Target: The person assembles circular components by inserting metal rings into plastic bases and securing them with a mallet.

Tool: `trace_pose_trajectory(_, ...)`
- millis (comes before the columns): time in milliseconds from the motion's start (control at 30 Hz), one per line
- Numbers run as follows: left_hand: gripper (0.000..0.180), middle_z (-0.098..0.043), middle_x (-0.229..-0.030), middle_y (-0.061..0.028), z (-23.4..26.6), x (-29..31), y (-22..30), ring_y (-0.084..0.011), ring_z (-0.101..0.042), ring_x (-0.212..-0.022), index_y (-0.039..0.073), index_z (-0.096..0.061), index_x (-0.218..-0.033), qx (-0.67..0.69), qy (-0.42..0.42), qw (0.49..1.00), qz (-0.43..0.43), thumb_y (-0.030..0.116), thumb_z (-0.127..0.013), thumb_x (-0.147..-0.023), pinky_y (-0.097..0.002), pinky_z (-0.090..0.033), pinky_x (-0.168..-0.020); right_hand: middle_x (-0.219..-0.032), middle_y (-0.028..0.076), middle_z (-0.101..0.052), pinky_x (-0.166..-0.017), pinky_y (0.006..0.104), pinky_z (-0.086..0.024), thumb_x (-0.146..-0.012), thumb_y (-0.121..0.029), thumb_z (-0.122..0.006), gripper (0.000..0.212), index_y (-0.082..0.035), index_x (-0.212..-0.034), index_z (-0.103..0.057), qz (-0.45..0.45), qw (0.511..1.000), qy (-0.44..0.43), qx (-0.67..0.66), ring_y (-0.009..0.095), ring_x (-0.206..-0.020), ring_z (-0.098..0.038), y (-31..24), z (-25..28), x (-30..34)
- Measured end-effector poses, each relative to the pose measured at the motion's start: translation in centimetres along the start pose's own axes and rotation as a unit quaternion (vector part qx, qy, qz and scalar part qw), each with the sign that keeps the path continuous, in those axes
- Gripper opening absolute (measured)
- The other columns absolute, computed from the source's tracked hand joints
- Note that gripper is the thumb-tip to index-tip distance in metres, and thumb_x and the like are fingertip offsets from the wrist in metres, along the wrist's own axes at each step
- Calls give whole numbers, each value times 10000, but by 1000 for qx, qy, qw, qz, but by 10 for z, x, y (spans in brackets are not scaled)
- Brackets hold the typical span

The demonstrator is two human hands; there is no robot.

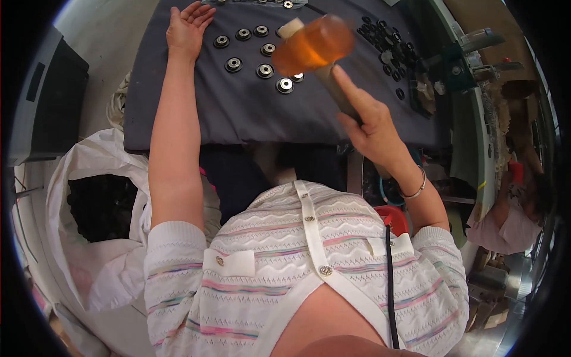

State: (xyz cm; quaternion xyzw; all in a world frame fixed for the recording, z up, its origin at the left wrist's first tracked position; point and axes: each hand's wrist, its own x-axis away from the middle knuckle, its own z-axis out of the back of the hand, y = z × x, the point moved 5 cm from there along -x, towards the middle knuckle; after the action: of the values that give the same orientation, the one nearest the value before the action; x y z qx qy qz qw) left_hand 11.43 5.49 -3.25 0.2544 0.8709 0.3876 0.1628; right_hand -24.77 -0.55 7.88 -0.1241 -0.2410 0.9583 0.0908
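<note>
My right hand (373,119) is wrapped round the handle of a mallet (318,44), its index finger lying along the handle. The mallet's amber, see-through head is raised over the table and slightly blurred. It partly covers some of the small round metal parts with black rims (234,64) spread on the dark cloth. At the far left of the table lies my left hand (187,33), palm turned up, fingers loosely apart, with nothing in it. The nearest of these round parts sit just to its right.
Grey-black cloth covers the table (172,119). Many loose black rings (386,44) lie at its far right, beside a green metal machine (455,68). On the floor at left stands an open white sack (98,152) with black pieces inside. Another person (505,220) is at the right edge.
</note>
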Motion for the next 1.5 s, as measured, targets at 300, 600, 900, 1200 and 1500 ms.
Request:
trace_pose_trajectory(300, 604, -542, -1114, -245, 5, -1, -12, -373, -555, -1060, -90, -438, -1184, 23, 9, 1000, 9, 427, -199, -984, -416, -422, -960, -978, 201, -615, -748, 354, -478, -739, 29, -577, 749, -155, -1414, -309, -14, 994, -3, -106, 363, -808, -595, 16, -8, 8)
trace_pose_trajectory(600, 613, -476, -1197, -280, -6, -1, -2, -425, -481, -1141, -105, -405, -1209, 22, -5, 1000, 7, 422, -187, -987, -471, -372, -1012, -722, 150, -542, -668, 382, -475, -727, 10, -585, 749, -210, -1402, -344, -7, 996, 55, 70, 330, -673, -563, 22, 10, 2)
trace_pose_trajectory(900, 602, -499, -1161, -269, 1, -1, -10, -417, -498, -1123, -103, -411, -1203, 22, 9, 1000, 9, 410, -179, -990, -467, -384, -1001, -849, 209, -611, -683, 368, -478, -745, -4, -567, 730, -200, -1405, -324, -82, 994, 24, -67, 353, -742, -606, 49, -5, -4)
trace_pose_trajectory(1200, 596, -511, -1146, -266, -10, -6, -6, -412, -506, -1113, -104, -413, -1203, 25, -15, 1000, 9, 409, -197, -990, -455, -405, -987, -818, 213, -609, -694, 411, -470, -750, -37, -566, 716, -194, -1403, -321, -44, 993, 90, 65, 374, -748, -593, 64, -6, -56)
trace_pose_trajectory(1500, 601, -522, -1108, -257, 3, -1, -6, -400, -521, -1093, -97, -431, -1189, 7, 15, 1000, 6, 417, -194, -989, -466, -417, -977, -890, 218, -633, -749, 375, -470, -769, -74, -558, 682, -183, -1403, -331, -49, 994, 99, -12, 334, -829, -627, 60, 12, -75)
